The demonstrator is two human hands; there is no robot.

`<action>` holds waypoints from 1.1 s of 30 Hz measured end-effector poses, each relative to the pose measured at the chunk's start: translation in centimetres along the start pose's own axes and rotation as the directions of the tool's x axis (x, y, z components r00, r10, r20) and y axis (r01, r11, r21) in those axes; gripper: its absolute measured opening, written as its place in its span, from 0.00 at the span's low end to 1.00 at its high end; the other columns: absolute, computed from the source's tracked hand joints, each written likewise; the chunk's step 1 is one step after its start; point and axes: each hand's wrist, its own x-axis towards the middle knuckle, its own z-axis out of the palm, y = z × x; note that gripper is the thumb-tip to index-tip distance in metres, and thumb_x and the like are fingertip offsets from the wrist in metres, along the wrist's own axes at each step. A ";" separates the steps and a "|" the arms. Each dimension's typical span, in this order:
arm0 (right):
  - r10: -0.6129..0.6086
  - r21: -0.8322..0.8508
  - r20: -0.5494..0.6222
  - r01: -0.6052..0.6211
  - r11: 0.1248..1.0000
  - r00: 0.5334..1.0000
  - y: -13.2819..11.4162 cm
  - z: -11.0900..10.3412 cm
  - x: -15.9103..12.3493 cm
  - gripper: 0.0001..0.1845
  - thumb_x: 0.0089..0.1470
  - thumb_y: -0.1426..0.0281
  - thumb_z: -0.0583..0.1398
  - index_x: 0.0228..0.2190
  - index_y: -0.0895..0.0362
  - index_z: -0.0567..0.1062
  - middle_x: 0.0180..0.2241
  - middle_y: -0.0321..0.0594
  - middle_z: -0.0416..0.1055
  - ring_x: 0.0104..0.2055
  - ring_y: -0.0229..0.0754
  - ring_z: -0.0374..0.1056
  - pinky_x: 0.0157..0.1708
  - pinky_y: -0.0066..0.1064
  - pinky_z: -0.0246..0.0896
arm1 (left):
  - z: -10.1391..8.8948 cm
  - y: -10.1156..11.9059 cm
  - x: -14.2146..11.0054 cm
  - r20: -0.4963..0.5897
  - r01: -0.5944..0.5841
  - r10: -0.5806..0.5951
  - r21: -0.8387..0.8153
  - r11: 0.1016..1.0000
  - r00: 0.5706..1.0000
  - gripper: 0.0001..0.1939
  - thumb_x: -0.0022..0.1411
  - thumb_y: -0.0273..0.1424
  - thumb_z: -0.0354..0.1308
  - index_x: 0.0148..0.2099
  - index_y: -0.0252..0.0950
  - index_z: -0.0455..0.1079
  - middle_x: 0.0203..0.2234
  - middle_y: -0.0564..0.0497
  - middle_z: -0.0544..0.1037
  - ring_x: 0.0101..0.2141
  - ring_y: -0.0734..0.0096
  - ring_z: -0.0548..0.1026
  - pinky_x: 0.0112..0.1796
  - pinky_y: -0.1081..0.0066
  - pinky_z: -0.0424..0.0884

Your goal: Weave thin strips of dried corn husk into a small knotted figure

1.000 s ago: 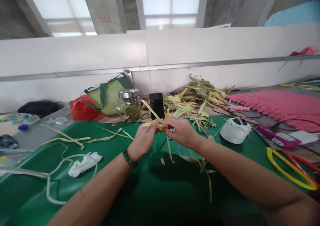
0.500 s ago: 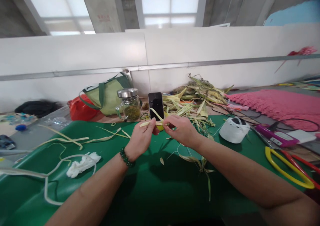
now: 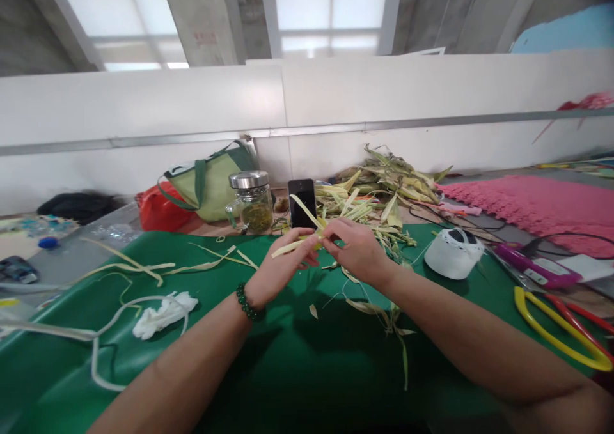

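Pale strips of corn husk [image 3: 306, 210] stick out from between my two hands, one pointing up and away, another toward the left. My left hand [image 3: 284, 261] pinches the strips between thumb and fingers; a green bead bracelet circles that wrist. Meeting it from the right, my right hand [image 3: 355, 247] has its fingertips closed on the same husk strips. A bit of yellow shows behind the fingertips, mostly hidden. Just beyond the hands a dark phone [image 3: 302, 197] stands upright. Behind and to the right lies a heap of corn husks [image 3: 384, 172].
A glass jar [image 3: 252, 204] with a steel lid and a green bag [image 3: 211, 188] stand at the back left. On the green mat [image 3: 307, 370] are a crumpled tissue [image 3: 160, 316] and loose husk strips. At right are a white spool [image 3: 453, 255] and yellow-and-red-handled scissors [image 3: 559, 332].
Both hands stay together at the husk strips, and the left fingers have spread and shifted. The upright strip now reaches higher. The whole view has moved slightly.
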 end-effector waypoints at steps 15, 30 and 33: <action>0.106 0.054 0.084 -0.110 0.992 0.991 -0.9 -0.6 0.2 0.05 0.55 0.73 0.55 0.32 0.56 0.71 0.32 0.38 0.75 0.33 0.40 0.70 0.33 0.28 0.59 | 0.0 -0.9 0.7 -0.015 0.076 -0.079 -0.136 0.988 0.997 0.23 0.53 0.49 0.57 0.36 0.32 0.76 0.34 0.43 0.80 0.38 0.63 0.75 0.39 0.68 0.69; 0.041 0.125 0.084 -0.052 0.991 0.996 -1.2 -0.5 0.1 0.07 0.55 0.72 0.56 0.27 0.57 0.72 0.27 0.38 0.73 0.30 0.37 0.68 0.31 0.26 0.58 | -0.2 -1.0 1.1 -0.060 0.030 -0.050 -0.292 0.956 0.997 0.15 0.39 0.37 0.70 0.28 0.32 0.77 0.22 0.49 0.79 0.28 0.71 0.74 0.34 0.72 0.69; 0.229 0.311 0.193 -0.281 0.908 0.954 -0.9 -0.9 0.7 0.07 0.53 0.67 0.58 0.29 0.57 0.74 0.27 0.36 0.73 0.23 0.34 0.67 0.23 0.24 0.59 | -0.1 -1.1 1.0 -0.088 -0.030 0.012 -0.212 0.977 0.996 0.13 0.40 0.36 0.69 0.27 0.33 0.77 0.23 0.49 0.79 0.28 0.70 0.74 0.31 0.73 0.68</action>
